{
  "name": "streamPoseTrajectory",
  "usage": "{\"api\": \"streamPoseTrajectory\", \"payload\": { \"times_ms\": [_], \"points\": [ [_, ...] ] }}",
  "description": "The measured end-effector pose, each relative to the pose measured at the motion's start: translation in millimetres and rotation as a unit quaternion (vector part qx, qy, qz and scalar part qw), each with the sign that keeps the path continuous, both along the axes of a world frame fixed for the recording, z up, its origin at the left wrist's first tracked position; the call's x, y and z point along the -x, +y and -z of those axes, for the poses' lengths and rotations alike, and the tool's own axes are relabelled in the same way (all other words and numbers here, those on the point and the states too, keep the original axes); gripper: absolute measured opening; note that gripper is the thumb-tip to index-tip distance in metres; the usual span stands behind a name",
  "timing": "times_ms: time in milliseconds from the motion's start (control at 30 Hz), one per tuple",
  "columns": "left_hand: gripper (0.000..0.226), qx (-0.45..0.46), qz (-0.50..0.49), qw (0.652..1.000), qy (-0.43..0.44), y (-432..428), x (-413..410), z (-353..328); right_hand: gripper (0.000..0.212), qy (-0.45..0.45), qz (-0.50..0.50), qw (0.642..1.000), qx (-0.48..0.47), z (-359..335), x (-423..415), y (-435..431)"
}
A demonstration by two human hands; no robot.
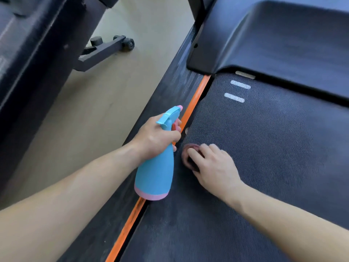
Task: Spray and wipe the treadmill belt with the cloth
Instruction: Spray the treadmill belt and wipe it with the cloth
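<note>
Left hand (156,138) at frame centre, fingers clamped on the blue spray bottle (154,173), nozzle aimed up-frame for spraying; right hand (213,165) presses a bunched pink cloth (187,157) against the treadmill belt (264,138), apparently for wiping.

Left forearm reaches in from lower left; left hand (156,138) wrapped round the neck of blue plastic spray bottle with pink base (154,176). Right forearm enters from lower right; right hand (213,165) palm down, fingers curled over bunched dusky-pink cloth (185,157)
</note>
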State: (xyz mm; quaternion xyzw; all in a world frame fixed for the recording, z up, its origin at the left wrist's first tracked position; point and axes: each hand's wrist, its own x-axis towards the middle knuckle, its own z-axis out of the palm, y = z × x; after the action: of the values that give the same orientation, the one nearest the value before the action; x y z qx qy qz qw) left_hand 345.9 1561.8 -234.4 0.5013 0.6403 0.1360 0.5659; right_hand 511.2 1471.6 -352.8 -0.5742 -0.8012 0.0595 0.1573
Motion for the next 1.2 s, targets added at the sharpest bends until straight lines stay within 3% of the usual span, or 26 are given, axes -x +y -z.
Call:
{"api": "streamPoseTrajectory", "payload": {
  "times_ms": [100, 167, 233, 300, 400, 500, 667, 867, 1000, 1100, 1200],
  "points": [
    [0.051, -0.002, -0.01, 1.0, 0.01, -4, 7, -2, 0.038, -0.057, -0.125, 0.99, -0.012, -2, -31, 26],
    [0.056, 0.001, -0.024, 1.0, 0.003, -8, 10, 1, 0.032, -0.088, -0.041, 0.995, -0.005, -8, -50, 72],
    [0.061, 0.002, -0.026, 1.0, -0.001, -15, 13, 2, 0.031, -0.053, 0.077, 0.995, 0.022, -10, -54, 98],
    [0.059, 0.009, -0.015, 1.0, 0.01, -19, 12, 2, 0.034, -0.009, 0.135, 0.99, 0.034, -7, -33, 77],
    [0.049, 0.011, -0.021, 0.999, 0.027, -21, 13, -7, 0.038, 0.001, -0.016, 1.0, 0.004, -1, -11, 13],
    [0.053, 0.009, -0.034, 0.999, 0.037, -22, 13, -12, 0.036, -0.05, -0.146, 0.988, -0.001, -1, -30, 21],
    [0.042, 0.005, -0.017, 0.999, 0.051, -30, 6, -6, 0.034, -0.038, 0.015, 0.999, 0.001, 1, -28, 50],
    [0.059, -0.012, 0.042, 0.999, 0.024, -35, -30, -2, 0.048, -0.032, -0.059, 0.997, 0.026, -2, -68, -13],
    [0.058, -0.007, 0.102, 0.995, 0.004, -41, -81, 3, 0.041, -0.049, -0.031, 0.997, 0.045, -5, -137, -89],
    [0.049, 0.005, 0.145, 0.989, -0.011, -42, -128, 9, 0.041, -0.049, 0.049, 0.996, 0.056, -7, -186, -129],
    [0.039, 0.001, 0.2, 0.979, -0.028, -43, -178, 14, 0.049, -0.036, 0.195, 0.979, 0.057, -6, -224, -163]
  ]
}}
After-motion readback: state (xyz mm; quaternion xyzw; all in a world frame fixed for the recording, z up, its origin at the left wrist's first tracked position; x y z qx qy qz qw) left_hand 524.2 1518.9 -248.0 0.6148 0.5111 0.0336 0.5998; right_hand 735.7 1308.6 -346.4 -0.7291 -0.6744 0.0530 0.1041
